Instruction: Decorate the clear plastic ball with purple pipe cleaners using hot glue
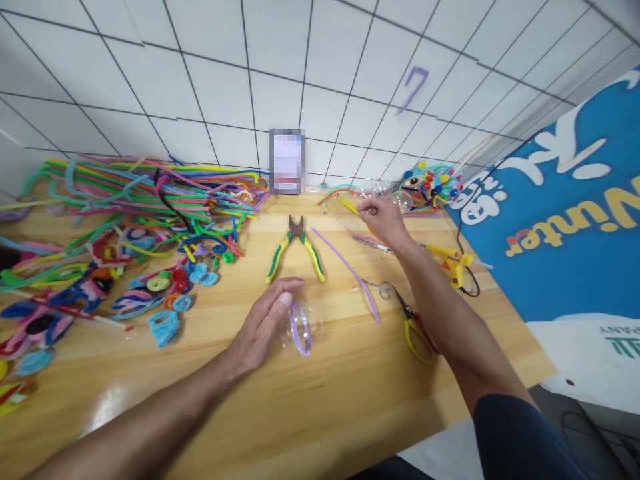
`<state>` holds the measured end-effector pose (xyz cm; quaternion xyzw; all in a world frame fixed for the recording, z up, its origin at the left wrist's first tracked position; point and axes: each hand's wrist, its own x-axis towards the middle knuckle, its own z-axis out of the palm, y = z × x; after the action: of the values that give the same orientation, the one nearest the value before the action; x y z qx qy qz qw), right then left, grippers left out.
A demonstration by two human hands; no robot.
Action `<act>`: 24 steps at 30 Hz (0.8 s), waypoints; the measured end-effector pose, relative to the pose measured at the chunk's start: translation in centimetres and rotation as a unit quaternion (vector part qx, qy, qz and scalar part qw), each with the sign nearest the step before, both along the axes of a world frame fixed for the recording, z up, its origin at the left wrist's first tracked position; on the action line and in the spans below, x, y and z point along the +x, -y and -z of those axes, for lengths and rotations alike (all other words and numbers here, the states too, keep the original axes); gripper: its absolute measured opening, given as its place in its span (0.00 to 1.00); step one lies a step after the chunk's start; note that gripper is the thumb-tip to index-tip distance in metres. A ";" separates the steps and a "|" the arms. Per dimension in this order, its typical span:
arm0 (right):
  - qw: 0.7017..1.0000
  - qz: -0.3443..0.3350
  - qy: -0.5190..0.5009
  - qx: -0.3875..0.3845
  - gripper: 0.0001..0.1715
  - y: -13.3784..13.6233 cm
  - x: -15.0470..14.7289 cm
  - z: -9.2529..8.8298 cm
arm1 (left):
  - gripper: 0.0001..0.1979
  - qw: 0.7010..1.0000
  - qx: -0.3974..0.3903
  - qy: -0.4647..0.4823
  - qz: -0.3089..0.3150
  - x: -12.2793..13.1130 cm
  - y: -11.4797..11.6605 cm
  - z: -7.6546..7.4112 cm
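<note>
My left hand [265, 320] lies on the wooden table with its fingers stretched out, beside a clear plastic ball [313, 327]. The thumb is at the ball's edge. A purple pipe cleaner loop [301, 330] shows inside or behind the ball; I cannot tell which. Farther back, my right hand [383, 217] has its fingers pinched together at the end of a thin yellow strip [347, 205]. What the fingertips hold is too small to make out. Between the hands lie a straight purple pipe cleaner [350, 267] and pliers [296, 247] with green and yellow handles.
Pipe cleaners [150, 193] and coiled pieces [165, 327] crowd the left side. Scissors [420, 337], small scissors [384, 290] and a yellow glue gun [453, 263] lie near my right arm. A phone [287, 162] leans on the tiled wall, beyond the pliers.
</note>
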<state>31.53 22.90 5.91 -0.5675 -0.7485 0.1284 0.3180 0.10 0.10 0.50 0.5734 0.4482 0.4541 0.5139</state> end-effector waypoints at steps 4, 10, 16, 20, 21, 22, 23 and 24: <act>0.998 0.006 0.048 -0.038 0.17 -1.2 -1.4 1.4 | 0.30 1.000 0.000 0.000 -0.004 0.0 0.0 0.1; 0.996 -0.018 0.066 -0.052 0.18 -3.4 -3.3 3.2 | 0.29 1.000 -0.001 0.004 0.001 0.0 0.0 0.1; 0.997 -0.030 0.047 -0.061 0.19 -3.5 -3.1 3.6 | 0.29 1.000 -0.003 0.006 0.000 0.0 0.0 -0.1; 0.999 -0.027 -0.002 -0.035 0.18 -2.6 -1.4 2.4 | 0.30 1.000 -0.003 0.003 -0.001 0.0 0.0 -0.2; 0.999 -0.021 -0.019 -0.021 0.18 -2.4 -0.7 1.9 | 0.30 1.000 -0.003 0.002 0.000 0.0 0.0 -0.1; 1.000 -0.007 -0.030 -0.004 0.18 -2.4 0.1 1.3 | 0.31 1.000 -0.002 0.003 0.000 -0.1 0.0 -0.1; 0.999 0.015 -0.032 0.014 0.17 -2.5 1.0 0.6 | 0.31 1.000 -0.003 0.004 -0.001 -0.1 -0.1 -0.1; 0.998 0.044 -0.024 0.030 0.17 -2.8 1.8 0.1 | 0.31 1.000 -0.004 0.004 -0.003 -0.1 -0.1 -0.1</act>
<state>33.35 25.66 5.85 -0.5865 -0.7185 0.1056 0.3585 0.03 0.18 0.55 0.5681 0.4495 0.4559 0.5171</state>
